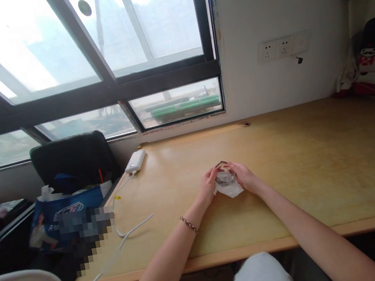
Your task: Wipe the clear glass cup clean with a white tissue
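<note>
Over the middle of the wooden table, both hands hold a crinkled white wrapper (228, 188) between them. A greyish, see-through part shows at its centre, and a dark angled edge shows at its top; what kind of thing it is I cannot make out. My left hand (208, 186), with a braided bracelet at the wrist, has its fingers closed on the wrapper's left side. Opposite it, my right hand (242, 175) grips the right side, thumb and fingers bent towards the top edge. The fingertips partly cover the upper part.
A white power bank (135, 161) lies at the table's back left, its white cable (135, 228) trailing over the left edge. Left of the table are a black chair (71, 152) and a blue bag (65, 216). Wall sockets (276, 49) sit above the table (320, 161).
</note>
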A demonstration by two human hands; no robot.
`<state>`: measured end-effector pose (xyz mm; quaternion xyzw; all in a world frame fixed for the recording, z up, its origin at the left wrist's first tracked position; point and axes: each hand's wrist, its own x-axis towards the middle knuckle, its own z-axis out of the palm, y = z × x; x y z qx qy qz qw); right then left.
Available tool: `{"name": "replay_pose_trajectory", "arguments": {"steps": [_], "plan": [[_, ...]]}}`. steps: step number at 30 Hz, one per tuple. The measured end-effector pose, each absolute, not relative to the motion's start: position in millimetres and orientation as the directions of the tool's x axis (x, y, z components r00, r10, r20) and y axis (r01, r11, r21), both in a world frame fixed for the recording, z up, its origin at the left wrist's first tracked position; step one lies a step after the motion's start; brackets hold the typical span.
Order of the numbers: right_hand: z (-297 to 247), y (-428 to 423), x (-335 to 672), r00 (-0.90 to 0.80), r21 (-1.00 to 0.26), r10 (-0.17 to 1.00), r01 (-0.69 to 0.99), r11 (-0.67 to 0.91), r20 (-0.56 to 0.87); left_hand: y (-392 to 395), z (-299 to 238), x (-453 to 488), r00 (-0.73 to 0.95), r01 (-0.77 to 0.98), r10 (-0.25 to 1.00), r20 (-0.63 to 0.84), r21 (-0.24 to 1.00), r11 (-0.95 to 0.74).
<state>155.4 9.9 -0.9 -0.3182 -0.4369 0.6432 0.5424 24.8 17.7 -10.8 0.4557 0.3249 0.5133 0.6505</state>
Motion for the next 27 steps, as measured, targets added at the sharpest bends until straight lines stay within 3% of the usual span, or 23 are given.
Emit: {"name": "replay_pose_trajectory", "arguments": {"steps": [3, 6, 14, 16, 19, 22, 25, 27], "plan": [[-8, 15, 157, -0.053, -0.934, 0.998, -0.356, 0.018, 0.039, 20, -13, 27, 0.240, -0.401, 0.966, 0.091, 0.916, 0.014], [-11, 20, 162, 0.092, -0.948, 0.993, -0.317, -0.037, -0.070, 21, -12, 27, 0.170, -0.417, 0.983, 0.062, 0.909, 0.014], [-8, 18, 166, 0.143, -0.923, 0.977, -0.373, -0.095, -0.158, 26, -4, 7, -0.097, -0.415, 0.991, 0.089, 0.901, -0.122], [-7, 16, 165, 0.121, -0.911, 0.978, -0.397, -0.111, -0.172, 27, -1, 2, -0.202, -0.347, 0.971, 0.124, 0.918, -0.190], [-4, 13, 163, 0.076, -0.900, 0.982, -0.417, -0.126, -0.172, 24, 3, -1, -0.277, -0.108, 0.923, 0.266, 0.946, -0.305], [-1, 9, 160, 0.017, -0.880, 0.985, -0.451, -0.148, -0.174, 16, 6, 4, -0.064, 0.102, 0.883, 0.465, 0.883, -0.457], [0, 7, 157, 0.026, -0.875, 0.985, -0.465, -0.137, -0.168, 9, 7, 11, 0.245, 0.152, 0.825, 0.509, 0.820, -0.551], [-1, 7, 157, 0.063, -0.882, 0.983, -0.455, -0.124, -0.171, 6, 9, 13, 0.343, 0.194, 0.779, 0.524, 0.772, -0.605]]}}
